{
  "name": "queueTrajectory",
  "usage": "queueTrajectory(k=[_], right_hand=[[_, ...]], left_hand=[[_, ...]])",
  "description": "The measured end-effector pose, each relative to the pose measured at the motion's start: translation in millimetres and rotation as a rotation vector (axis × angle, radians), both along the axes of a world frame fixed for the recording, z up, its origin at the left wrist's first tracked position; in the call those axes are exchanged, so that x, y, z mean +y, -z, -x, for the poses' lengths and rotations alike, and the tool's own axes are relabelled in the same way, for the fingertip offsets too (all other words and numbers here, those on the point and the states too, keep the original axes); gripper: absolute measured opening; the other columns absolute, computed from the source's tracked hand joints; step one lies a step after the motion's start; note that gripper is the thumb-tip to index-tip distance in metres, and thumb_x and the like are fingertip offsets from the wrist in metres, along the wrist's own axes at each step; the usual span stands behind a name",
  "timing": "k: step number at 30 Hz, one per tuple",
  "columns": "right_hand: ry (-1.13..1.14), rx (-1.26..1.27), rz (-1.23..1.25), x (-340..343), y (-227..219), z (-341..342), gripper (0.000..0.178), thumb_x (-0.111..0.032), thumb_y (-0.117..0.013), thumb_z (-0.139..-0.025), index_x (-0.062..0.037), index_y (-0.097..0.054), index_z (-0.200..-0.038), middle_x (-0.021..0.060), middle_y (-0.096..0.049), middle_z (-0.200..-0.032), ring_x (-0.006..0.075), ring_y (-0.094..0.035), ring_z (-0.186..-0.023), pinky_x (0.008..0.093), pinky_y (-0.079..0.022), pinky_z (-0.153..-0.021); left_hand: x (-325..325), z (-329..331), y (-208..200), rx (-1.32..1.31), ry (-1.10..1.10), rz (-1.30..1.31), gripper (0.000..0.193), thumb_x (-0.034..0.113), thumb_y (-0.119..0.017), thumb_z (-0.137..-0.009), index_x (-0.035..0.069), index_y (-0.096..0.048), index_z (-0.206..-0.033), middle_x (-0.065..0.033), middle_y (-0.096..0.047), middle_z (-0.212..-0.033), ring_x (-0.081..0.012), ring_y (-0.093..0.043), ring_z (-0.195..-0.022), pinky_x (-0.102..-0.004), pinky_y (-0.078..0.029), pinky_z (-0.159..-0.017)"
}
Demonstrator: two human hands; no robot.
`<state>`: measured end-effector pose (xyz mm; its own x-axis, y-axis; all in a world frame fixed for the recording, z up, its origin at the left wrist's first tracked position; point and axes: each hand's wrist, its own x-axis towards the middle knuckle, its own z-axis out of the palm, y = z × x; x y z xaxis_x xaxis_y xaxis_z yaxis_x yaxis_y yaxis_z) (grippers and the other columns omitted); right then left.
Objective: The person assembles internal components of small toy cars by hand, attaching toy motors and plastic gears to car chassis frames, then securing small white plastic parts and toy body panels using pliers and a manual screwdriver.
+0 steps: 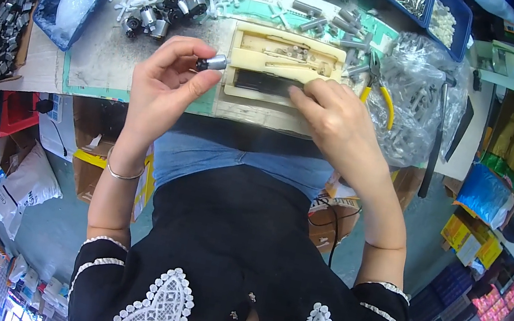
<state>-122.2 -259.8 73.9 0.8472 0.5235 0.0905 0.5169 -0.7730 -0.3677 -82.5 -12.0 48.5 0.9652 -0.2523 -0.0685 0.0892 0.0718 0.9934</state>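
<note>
Left grip [164, 83] pinched a motor [215, 62] by the surface's [107, 55] front edge; slipping risked a drop! Right grip [342, 115], I couldn't tell.

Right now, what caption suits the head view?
Left hand holding a silver cylinder, right hand at a cream casing.

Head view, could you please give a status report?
Left hand: pinching silver cylinder. Right hand: at cream fixture, right end. Yellow-handled pliers: close beside right hand.
</note>
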Motion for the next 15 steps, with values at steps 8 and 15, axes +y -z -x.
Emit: queueTrajectory(k=[8, 15], right_hand=[[0.056, 0.078, 0.101, 12, -12, -3, 0.025, -0.003, -0.061, -0.072, -0.0025, -0.065, -0.097, 0.007, -0.055, -0.081, 0.0232, -0.058, -0.079, 0.0352, -0.043, -0.071], [0.068, 0.033, 0.106, 13, -13, -1, 0.017, -0.003, -0.057, -0.069, -0.0003, -0.06, -0.085, 0.01, -0.054, -0.082, 0.0243, -0.057, -0.08, 0.0337, -0.042, -0.072]], left_hand=[[-19, 3, 14, -0.675, 0.114, -0.507, 0.019, 0.004, -0.075, -0.07, 0.007, -0.068, -0.087, -0.0064, -0.067, -0.093, -0.0205, -0.062, -0.089, -0.0316, -0.046, -0.076], [-11, -16, 21, -0.95, 0.226, -0.608, 0.022, 0.011, -0.075, -0.067, 0.009, -0.068, -0.088, -0.0021, -0.066, -0.091, -0.0213, -0.057, -0.08, -0.0352, -0.042, -0.074]])
